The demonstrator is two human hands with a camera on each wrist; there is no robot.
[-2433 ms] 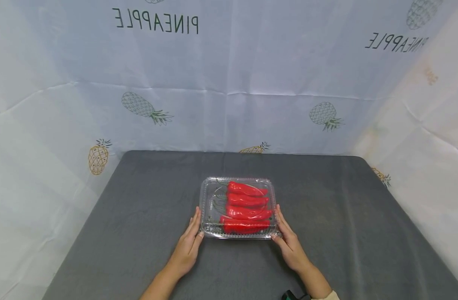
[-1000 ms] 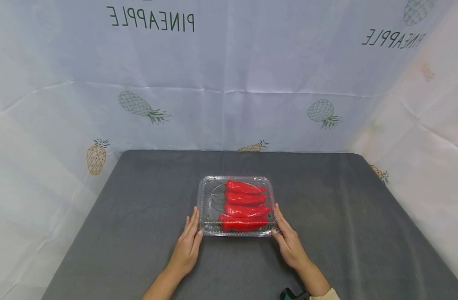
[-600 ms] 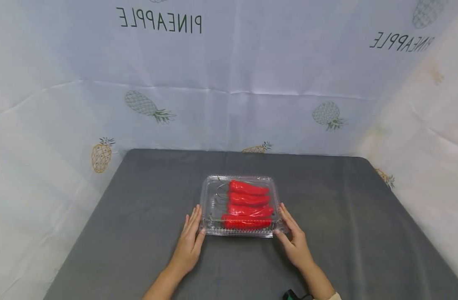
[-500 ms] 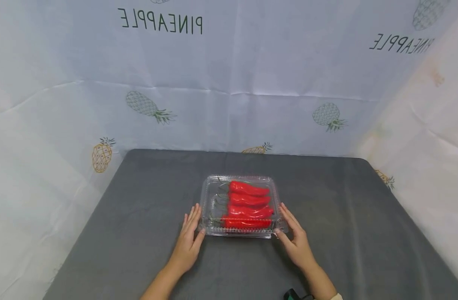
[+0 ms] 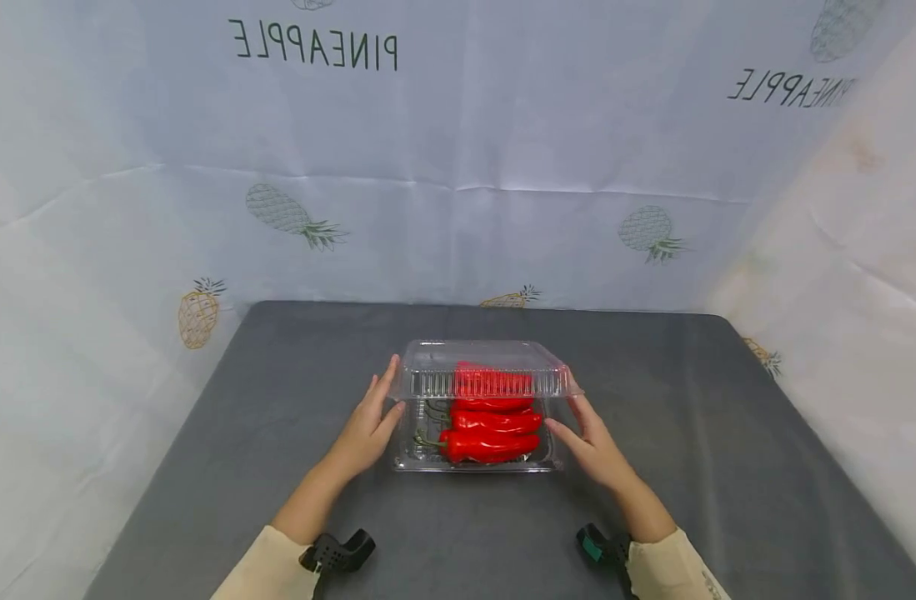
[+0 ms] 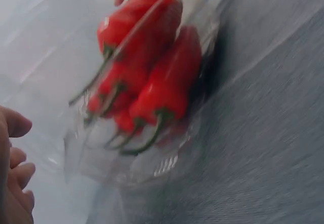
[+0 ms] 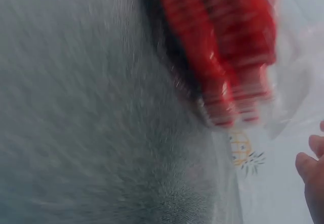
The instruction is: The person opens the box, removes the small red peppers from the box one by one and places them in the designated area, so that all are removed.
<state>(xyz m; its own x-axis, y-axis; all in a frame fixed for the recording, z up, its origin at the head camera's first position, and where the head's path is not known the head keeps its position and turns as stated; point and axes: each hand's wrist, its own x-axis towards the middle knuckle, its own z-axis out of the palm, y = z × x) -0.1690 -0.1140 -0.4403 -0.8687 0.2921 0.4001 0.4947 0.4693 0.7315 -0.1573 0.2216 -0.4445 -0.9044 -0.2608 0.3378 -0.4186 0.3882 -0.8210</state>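
Observation:
A clear plastic clamshell box [image 5: 478, 468] sits on the table, several red peppers [image 5: 491, 447] with green stems lying side by side in it. Its transparent lid [image 5: 495, 354] is raised at the front and slants over the back peppers. My left hand [image 5: 363, 429] is at the lid's left side, fingers extended forward and thumb apart. At the lid's right corner, my right hand [image 5: 596, 442] has its fingertips against the edge. Both wrist views are blurred; the left fingers [image 6: 20, 171] look loosely bent there, and the right fingers [image 7: 311, 155] are partly cut off.
A dark grey table [image 5: 653, 400] lies beneath the box. White cloth [image 5: 458, 242] printed with pineapples hangs behind and along the sides. Black wrist devices [image 5: 341, 550] are worn near the light sleeves [image 5: 671, 571].
The lid, which lay over the peppers, has come up at its front edge and tilted back. Both hands have moved forward with it, and both sleeves now show.

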